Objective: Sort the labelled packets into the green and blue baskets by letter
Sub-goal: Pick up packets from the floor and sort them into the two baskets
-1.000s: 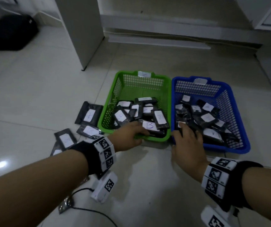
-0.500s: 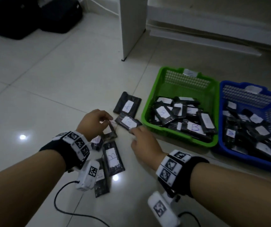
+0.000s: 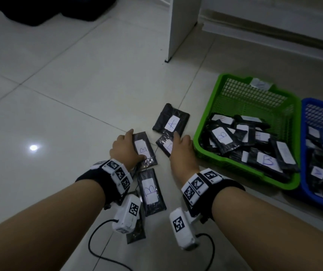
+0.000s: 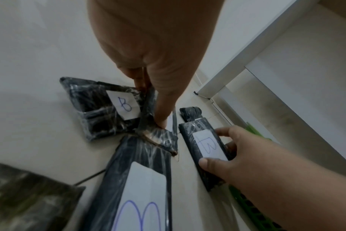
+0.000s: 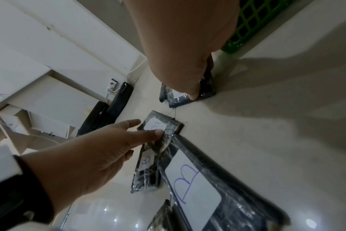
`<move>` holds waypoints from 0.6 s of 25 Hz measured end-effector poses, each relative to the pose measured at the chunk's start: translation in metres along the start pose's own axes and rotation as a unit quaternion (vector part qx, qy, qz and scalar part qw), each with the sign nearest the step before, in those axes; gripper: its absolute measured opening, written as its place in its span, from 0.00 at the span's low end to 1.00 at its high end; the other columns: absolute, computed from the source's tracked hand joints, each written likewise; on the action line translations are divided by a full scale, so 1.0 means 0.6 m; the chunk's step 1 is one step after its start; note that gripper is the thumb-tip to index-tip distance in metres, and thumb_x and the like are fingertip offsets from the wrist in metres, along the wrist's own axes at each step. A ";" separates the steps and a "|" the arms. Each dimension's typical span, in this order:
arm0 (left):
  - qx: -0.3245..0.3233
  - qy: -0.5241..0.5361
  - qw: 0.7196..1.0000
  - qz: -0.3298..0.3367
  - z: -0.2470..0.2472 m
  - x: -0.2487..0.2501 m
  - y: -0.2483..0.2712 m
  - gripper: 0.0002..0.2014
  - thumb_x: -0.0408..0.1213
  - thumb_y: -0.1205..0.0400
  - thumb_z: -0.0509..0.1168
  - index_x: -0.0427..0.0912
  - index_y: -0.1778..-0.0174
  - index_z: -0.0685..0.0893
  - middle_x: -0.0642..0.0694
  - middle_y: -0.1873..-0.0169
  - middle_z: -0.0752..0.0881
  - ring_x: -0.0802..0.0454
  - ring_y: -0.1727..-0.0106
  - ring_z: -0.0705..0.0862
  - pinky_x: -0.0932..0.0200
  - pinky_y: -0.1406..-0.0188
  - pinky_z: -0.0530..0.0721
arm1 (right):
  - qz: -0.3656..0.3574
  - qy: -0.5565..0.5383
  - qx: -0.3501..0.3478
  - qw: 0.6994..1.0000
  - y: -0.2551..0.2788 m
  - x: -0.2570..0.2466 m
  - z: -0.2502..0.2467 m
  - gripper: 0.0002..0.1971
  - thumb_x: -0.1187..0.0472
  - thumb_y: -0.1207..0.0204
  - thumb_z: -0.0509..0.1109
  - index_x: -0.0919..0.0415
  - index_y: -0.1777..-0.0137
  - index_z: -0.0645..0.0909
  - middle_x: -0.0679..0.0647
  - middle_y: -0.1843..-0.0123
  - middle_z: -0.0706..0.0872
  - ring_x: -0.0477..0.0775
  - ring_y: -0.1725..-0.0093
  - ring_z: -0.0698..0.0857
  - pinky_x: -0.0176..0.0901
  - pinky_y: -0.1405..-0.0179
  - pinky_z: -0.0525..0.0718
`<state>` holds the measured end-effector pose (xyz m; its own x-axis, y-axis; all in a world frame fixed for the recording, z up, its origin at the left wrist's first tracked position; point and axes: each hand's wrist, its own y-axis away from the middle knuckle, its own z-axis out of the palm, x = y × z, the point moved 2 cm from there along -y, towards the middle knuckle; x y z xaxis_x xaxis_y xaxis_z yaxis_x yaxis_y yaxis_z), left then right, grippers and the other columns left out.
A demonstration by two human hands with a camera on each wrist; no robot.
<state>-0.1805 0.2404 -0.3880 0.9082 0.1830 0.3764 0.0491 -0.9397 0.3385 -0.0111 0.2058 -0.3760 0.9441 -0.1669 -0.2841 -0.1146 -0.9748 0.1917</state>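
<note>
Black packets with white letter labels lie on the tiled floor left of the green basket (image 3: 244, 169) and the blue basket (image 3: 321, 202); both baskets hold several packets. My left hand (image 3: 129, 145) pinches a B packet (image 3: 144, 150) between thumb and fingers, the thumb (image 4: 164, 112) lying on top. My right hand (image 3: 180, 145) grips another packet (image 3: 163, 142) beside the green basket's corner. That packet's label (image 4: 206, 145) reads B in the left wrist view. An A packet (image 3: 171, 122) lies just beyond both hands. A further B packet (image 3: 151, 189) lies between my wrists.
A white cabinet panel (image 3: 182, 26) stands on the floor behind the packets. Black bags (image 3: 39, 8) sit at the far left. A black cable (image 3: 98, 251) trails under my arms. One more B packet (image 4: 111, 107) lies by my left hand, and another packet (image 3: 135, 231) lies near the cable.
Both hands left the baskets and came down to the loose packets on the floor to the left. Each now holds a packet, and the head view has swung left.
</note>
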 end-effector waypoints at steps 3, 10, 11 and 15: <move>0.027 0.038 0.998 0.030 -0.008 0.004 0.001 0.41 0.45 0.34 0.78 0.54 0.26 0.65 0.44 0.39 0.82 0.40 0.37 0.80 0.45 0.39 0.79 | 0.016 -0.052 -0.027 0.998 0.009 -0.003 -0.002 0.24 0.71 0.19 0.59 0.63 0.24 0.61 0.63 0.31 0.71 0.62 0.37 0.79 0.47 0.43 0.80; -0.006 0.435 0.899 0.058 -0.066 0.053 0.033 0.23 0.32 0.22 0.67 0.60 0.37 0.72 0.46 0.56 0.84 0.42 0.61 0.86 0.42 0.61 0.87 | -0.026 -0.235 0.026 0.971 0.071 0.005 -0.090 0.20 0.66 0.19 0.63 0.60 0.28 0.68 0.56 0.37 0.78 0.55 0.40 0.81 0.37 0.48 0.79; -0.005 0.477 0.877 0.055 -0.073 0.068 0.034 0.20 0.32 0.22 0.69 0.56 0.40 0.72 0.46 0.57 0.84 0.42 0.61 0.86 0.41 0.62 0.86 | -0.021 -0.273 0.047 0.961 0.073 0.016 -0.111 0.20 0.66 0.19 0.64 0.58 0.28 0.69 0.53 0.40 0.80 0.52 0.45 0.82 0.33 0.54 0.79; 0.006 0.513 0.853 0.096 -0.068 0.167 0.027 0.08 0.31 0.24 0.70 0.48 0.58 0.81 0.47 0.61 0.83 0.47 0.61 0.81 0.46 0.58 0.81 | 0.052 -0.354 0.168 0.919 0.043 0.103 -0.194 0.16 0.70 0.23 0.66 0.57 0.39 0.68 0.53 0.48 0.81 0.48 0.60 0.81 0.21 0.79 0.72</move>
<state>-0.1059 0.2551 -0.3094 0.0592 0.1755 0.9827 -0.0507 -0.9826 0.1786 0.0803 0.1878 -0.2790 0.4987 -0.2005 -0.8432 -0.3937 -0.9191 -0.0143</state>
